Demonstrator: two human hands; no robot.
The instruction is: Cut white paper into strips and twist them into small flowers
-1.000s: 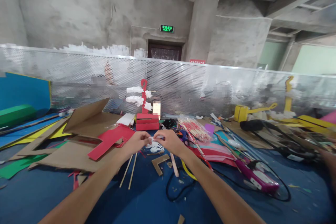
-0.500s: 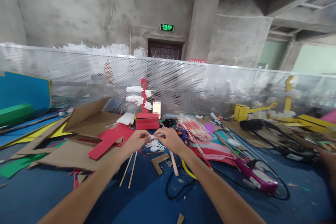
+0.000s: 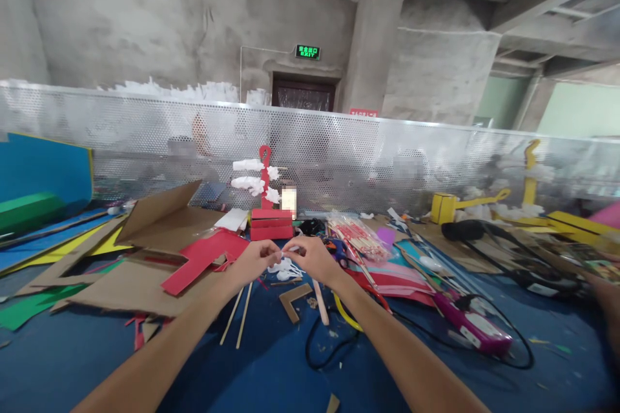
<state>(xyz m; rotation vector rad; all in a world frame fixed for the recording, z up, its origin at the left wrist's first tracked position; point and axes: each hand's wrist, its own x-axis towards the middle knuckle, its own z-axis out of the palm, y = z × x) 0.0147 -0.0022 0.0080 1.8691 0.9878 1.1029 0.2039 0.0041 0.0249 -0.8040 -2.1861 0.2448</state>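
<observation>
My left hand (image 3: 259, 259) and my right hand (image 3: 307, 258) meet at the centre, fingertips pinched on a small white piece (image 3: 283, 253) between them. The piece is mostly covered by the fingers, and its material is unclear. Just beneath the hands, several white scraps (image 3: 287, 269) lie on the blue table. Behind them stands a red cardboard box (image 3: 272, 226) with a red hooked upright (image 3: 265, 181), which carries white fluffy tufts on sticks. Two thin wooden sticks (image 3: 244, 316) rest below my left hand, and an L-shaped cardboard piece (image 3: 295, 303) is closer to me.
Red and brown cardboard (image 3: 130, 287) covers the left side. On the right are a plastic bag of red-and-white sticks (image 3: 361, 237), a purple power strip (image 3: 472, 326) with a black cable, and a black strap (image 3: 508, 264). A perforated metal screen (image 3: 339, 148) runs behind. Part of another person's arm (image 3: 605, 290) shows at right.
My fingertips have drawn slightly closer together, so less of the white piece shows between them. Everything on the table stays where it was.
</observation>
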